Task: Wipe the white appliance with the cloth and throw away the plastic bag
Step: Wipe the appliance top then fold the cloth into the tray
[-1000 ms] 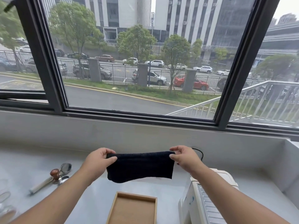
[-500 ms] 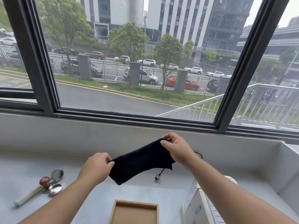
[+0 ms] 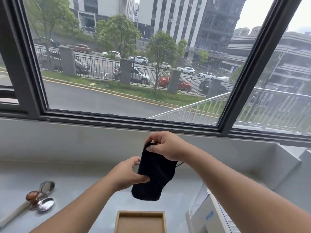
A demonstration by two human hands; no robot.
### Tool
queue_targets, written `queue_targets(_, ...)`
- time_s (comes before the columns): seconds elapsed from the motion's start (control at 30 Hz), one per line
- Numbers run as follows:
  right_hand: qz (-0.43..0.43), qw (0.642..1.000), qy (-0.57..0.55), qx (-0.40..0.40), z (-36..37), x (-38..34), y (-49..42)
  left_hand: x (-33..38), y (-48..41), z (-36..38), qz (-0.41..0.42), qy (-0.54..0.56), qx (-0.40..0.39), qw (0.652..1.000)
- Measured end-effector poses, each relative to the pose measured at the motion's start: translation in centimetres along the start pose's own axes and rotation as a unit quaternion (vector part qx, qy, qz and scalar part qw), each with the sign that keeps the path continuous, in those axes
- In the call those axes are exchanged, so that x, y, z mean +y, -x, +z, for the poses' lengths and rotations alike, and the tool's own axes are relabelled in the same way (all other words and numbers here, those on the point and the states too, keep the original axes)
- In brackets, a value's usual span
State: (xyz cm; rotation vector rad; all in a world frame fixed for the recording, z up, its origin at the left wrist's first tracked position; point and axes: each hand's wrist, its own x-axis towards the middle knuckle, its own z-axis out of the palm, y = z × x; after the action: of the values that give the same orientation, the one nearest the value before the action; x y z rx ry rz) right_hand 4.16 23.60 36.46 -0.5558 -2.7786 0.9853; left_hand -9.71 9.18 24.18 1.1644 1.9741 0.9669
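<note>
One bench, grey, under the window. One white appliance at lower right, only partly in frame, untouched so far. One wooden tray at the bottom centre. One dark cloth, held up in the air above the bench between both hands, hanging folded and well clear of the appliance. I count two hands. My right hand pinches the cloth's top edge between thumb and fingers. My left hand presses its thumb into the cloth's side, fingers curled behind. Two small metal scoops with a brown-knobbed handle lie at left. No plastic bag visible from here.

Risks, as I judge them: the top pinch is shallow, so the cloth could slip and drop onto the tray. A thin dark cord peeks out behind the cloth; it might snag while wiping.
</note>
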Motion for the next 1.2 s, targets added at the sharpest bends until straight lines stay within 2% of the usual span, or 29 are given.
queue_targets(0.1,0.002,1.0,0.017,0.008,-0.1,-0.3,0.2,0.2,-0.4,0.1,0.013,-0.009,-0.025,1.0)
queue_targets(0.27,0.025,0.999,-0.024,0.02,0.0,-0.4,2.2,-0.5,-1.2,-0.2,0.004,-0.025,0.063,0.998)
queue_targets(0.47,0.03,0.999,-0.014,-0.02,3.4,-0.9,5.9,-0.4,-1.7,-1.1,-0.031,0.125,0.095,0.987)
queue_targets(0.57,0.051,0.995,0.026,-0.085,5.5,-0.7,6.8,-0.1,-1.6,-1.2,-0.039,0.164,0.076,0.983)
queue_targets(0.63,0.056,0.992,0.049,-0.1,6.2,-0.2,7.0,0.3,-1.3,-1.4,-0.038,0.197,0.055,0.978)
queue_targets(0.7,0.073,0.995,0.054,-0.052,6.2,0.6,7.1,0.6,-1.0,-1.8,-0.031,0.225,0.038,0.973)
queue_targets(0.77,0.099,0.994,0.046,0.029,6.0,1.6,7.0,1.0,-0.6,-1.9,-0.026,0.269,0.011,0.963)
queue_targets(0.87,0.144,0.981,-0.034,0.125,5.7,3.0,6.7,1.9,0.3,-1.9,-0.017,0.322,-0.034,0.946)
queue_targets(0.93,0.181,0.963,-0.138,0.144,5.6,3.6,6.4,2.5,0.8,-1.7,-0.01,0.342,-0.058,0.938)
queue_targets(1.0,0.211,0.935,-0.257,0.124,5.7,4.1,6.3,3.1,1.3,-1.6,-0.001,0.361,-0.072,0.93)
queue_targets(1.07,0.221,0.905,-0.357,0.066,6.0,4.6,6.4,3.7,1.6,-1.6,0.004,0.38,-0.081,0.921)
queue_targets(1.13,0.197,0.888,-0.416,-0.001,6.7,5.1,6.6,4.0,1.8,-1.6,0.003,0.39,-0.093,0.916)
queue_targets(1.2,0.168,0.87,-0.463,-0.028,7.4,5.5,6.8,4.2,1.8,-1.5,0.004,0.398,-0.113,0.91)
